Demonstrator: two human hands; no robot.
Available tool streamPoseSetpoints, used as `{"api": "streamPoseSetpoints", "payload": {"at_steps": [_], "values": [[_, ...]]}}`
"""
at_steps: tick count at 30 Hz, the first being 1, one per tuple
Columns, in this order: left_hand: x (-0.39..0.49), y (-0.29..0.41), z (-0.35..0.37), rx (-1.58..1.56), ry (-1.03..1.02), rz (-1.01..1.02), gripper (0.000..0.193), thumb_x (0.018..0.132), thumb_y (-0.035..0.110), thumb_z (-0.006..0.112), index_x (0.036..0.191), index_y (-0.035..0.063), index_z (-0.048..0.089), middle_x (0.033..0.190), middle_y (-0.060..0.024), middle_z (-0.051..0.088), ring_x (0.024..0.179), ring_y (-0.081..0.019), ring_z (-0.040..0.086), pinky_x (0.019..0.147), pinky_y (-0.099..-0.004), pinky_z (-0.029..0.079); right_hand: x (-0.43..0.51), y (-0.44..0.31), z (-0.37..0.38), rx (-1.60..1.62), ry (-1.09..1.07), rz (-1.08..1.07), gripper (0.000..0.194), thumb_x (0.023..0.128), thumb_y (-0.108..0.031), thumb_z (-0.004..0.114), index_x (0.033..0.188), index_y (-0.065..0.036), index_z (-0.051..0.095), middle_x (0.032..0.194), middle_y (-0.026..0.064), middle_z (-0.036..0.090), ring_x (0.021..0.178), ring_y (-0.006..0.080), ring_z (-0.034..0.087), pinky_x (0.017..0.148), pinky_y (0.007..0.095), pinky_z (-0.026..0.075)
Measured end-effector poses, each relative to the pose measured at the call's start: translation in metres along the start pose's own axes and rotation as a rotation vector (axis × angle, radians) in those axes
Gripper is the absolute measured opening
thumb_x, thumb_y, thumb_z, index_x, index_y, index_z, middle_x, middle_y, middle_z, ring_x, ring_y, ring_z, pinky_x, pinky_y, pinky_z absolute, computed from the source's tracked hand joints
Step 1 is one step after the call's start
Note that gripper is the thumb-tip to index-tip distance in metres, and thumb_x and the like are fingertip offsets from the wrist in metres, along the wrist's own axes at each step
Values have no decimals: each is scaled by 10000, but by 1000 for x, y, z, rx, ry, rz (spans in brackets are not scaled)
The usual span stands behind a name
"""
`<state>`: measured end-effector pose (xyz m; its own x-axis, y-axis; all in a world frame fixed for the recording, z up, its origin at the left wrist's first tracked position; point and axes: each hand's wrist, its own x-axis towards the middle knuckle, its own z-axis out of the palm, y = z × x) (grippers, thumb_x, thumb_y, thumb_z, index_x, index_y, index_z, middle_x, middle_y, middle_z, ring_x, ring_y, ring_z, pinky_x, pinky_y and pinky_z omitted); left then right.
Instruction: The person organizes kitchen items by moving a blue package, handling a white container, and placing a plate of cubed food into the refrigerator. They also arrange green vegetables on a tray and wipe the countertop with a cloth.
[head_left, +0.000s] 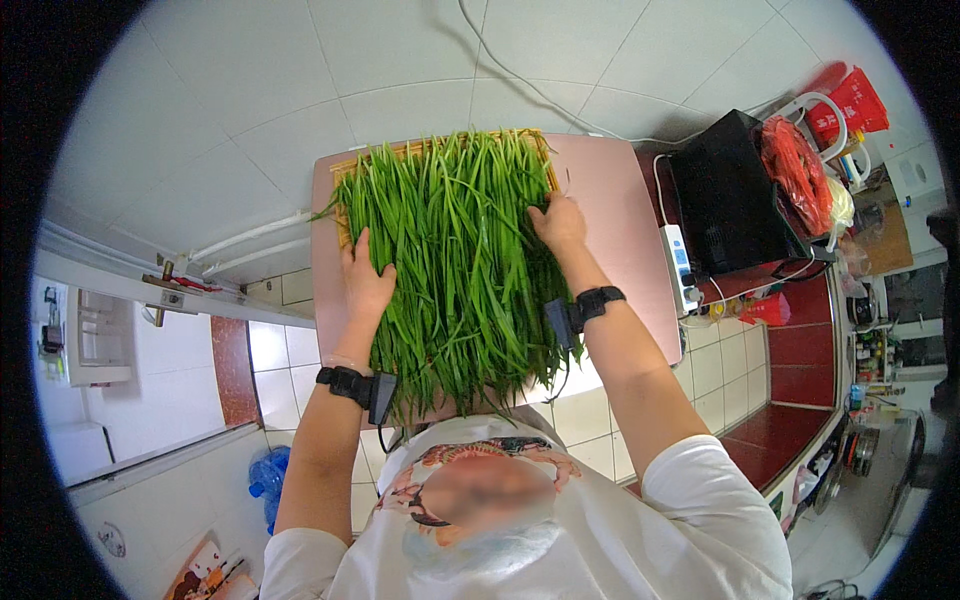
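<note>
A thick layer of long green leaves, apparently garlic chives, lies lengthwise over a woven bamboo tray. The tray shows only along its far edge and parts of its sides; leaf tips hang past the near side. It rests on a pinkish tabletop. My left hand is at the left side of the leaves, fingers extended and thumb apart over them. At the right side, my right hand is by the tray's edge, its thumb towards the leaves. Its fingers are blurred and partly hidden, so their grip is unclear.
A white tiled wall rises behind the table. To the right are a power strip with cords and a black appliance topped by red plastic bags. A door handle and blue plastic bottles are at left.
</note>
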<state>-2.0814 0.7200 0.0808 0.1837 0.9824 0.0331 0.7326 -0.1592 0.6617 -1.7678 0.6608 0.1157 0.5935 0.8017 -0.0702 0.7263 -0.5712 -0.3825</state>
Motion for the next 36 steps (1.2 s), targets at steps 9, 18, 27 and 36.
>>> {"api": "streamPoseSetpoints", "payload": {"at_steps": [9,18,27,36], "values": [[1,-8,-19,53,-20,30,652,758,119,651,1355,174,394,1300,-237,386,1169,-387,425,986,-407,374,28,31,-8,-22,145,-148,384,739,-288,713,965,1,598,967,229,632,896,366,617,760,452,497],[-20,13,-28,219,-80,72,692,749,226,686,1368,233,375,1432,-205,219,1234,-445,328,1002,-463,358,-47,-61,-21,14,-62,-318,796,727,-543,667,1299,-59,399,1034,245,542,960,388,566,814,439,488],[-23,0,-25,215,-108,157,609,719,150,676,1293,214,481,1443,-184,213,1240,-440,329,1011,-460,358,-58,-69,8,-13,-54,-181,750,703,-116,694,1356,-104,323,1190,256,420,950,394,565,799,430,501],[-34,13,-48,281,-161,197,635,761,311,665,1342,241,417,1445,-208,245,1270,-381,351,1016,-432,348,-97,-68,-8,46,-23,-370,675,756,-416,677,1276,-43,463,1301,286,387,1117,406,483,946,424,424]]}}
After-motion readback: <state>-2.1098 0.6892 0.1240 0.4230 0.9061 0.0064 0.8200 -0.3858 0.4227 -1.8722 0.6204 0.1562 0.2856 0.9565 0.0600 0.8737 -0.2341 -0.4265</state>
